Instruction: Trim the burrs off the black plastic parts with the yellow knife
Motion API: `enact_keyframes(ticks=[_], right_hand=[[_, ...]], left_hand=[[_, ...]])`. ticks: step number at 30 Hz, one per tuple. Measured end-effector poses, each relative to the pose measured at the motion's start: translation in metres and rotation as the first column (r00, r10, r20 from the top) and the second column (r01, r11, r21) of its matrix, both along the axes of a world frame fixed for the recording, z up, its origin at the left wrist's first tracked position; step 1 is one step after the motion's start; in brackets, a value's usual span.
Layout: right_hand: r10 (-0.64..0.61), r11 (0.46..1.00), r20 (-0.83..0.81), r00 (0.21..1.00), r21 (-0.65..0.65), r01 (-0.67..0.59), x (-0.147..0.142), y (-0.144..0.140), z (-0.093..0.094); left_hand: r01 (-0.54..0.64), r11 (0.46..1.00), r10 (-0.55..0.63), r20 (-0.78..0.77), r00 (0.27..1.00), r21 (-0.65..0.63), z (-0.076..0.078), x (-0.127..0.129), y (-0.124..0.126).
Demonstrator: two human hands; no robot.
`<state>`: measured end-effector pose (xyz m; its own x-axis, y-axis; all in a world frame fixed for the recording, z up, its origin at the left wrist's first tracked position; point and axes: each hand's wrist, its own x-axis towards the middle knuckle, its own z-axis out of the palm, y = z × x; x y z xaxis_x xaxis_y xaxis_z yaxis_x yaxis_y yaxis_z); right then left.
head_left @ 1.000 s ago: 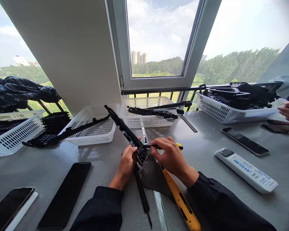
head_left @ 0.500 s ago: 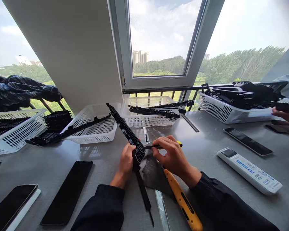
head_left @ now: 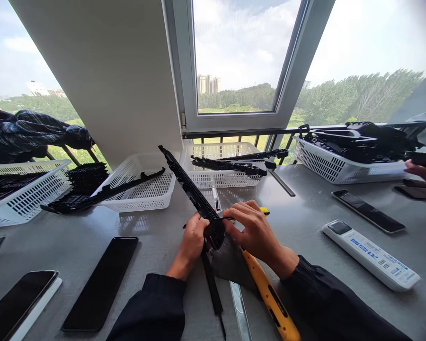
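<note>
My left hand [head_left: 190, 241] is closed around the lower end of a long black ribbed plastic part [head_left: 190, 189], which slants up and to the left. A slim craft knife [head_left: 266, 211] with a yellow end is pinched in my right hand [head_left: 253, 232]; its tip meets the part's lower end, where the exact contact is hidden. Below my hands lie a dark grey sheet [head_left: 230, 265], a yellow-orange tool handle [head_left: 271, 296], a thin black rod-like tool [head_left: 212, 284] and a metal strip [head_left: 239, 308].
White baskets [head_left: 138, 206] along the back hold black plastic parts. A stack of black parts [head_left: 87, 177] stands at left. Phones [head_left: 101, 284] lie on the grey table, and a white labelled device [head_left: 371, 255] is at right. Another person's hand [head_left: 424, 173] holds something dark at far right.
The black part has turned slightly in my left hand, so its ribbed lower end faces away more. My right hand with the knife stays close against it.
</note>
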<state>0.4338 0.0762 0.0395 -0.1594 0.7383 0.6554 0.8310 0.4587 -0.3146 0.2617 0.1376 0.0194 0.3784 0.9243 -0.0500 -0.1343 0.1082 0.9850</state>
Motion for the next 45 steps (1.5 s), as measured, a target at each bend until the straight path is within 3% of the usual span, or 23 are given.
enact_keyframes(ticks=[18,23,28,34,45], right_hand=[[0.013,1.0,0.095,0.995,0.006,-0.014,-0.002,-0.005,0.01],[0.058,0.998,0.085,0.995,0.002,-0.059,-0.006,-0.007,0.012],[0.075,0.997,0.104,0.992,0.024,-0.078,-0.009,-0.009,0.013],[0.007,0.999,0.062,0.998,0.045,-0.01,-0.007,-0.01,0.014],[-0.008,0.999,0.099,0.995,0.034,0.005,-0.01,-0.01,0.013]], left_hand=[[-0.029,0.999,0.029,0.003,1.0,0.025,0.006,-0.002,-0.002],[-0.05,0.999,0.05,0.021,0.999,-0.007,0.0,-0.003,0.001],[-0.114,0.993,0.114,-0.005,0.993,0.04,-0.004,-0.006,0.008],[-0.148,0.988,0.148,-0.01,0.989,0.055,-0.003,-0.009,0.01],[-0.234,0.972,0.233,0.049,0.971,0.007,-0.008,-0.01,0.016]])
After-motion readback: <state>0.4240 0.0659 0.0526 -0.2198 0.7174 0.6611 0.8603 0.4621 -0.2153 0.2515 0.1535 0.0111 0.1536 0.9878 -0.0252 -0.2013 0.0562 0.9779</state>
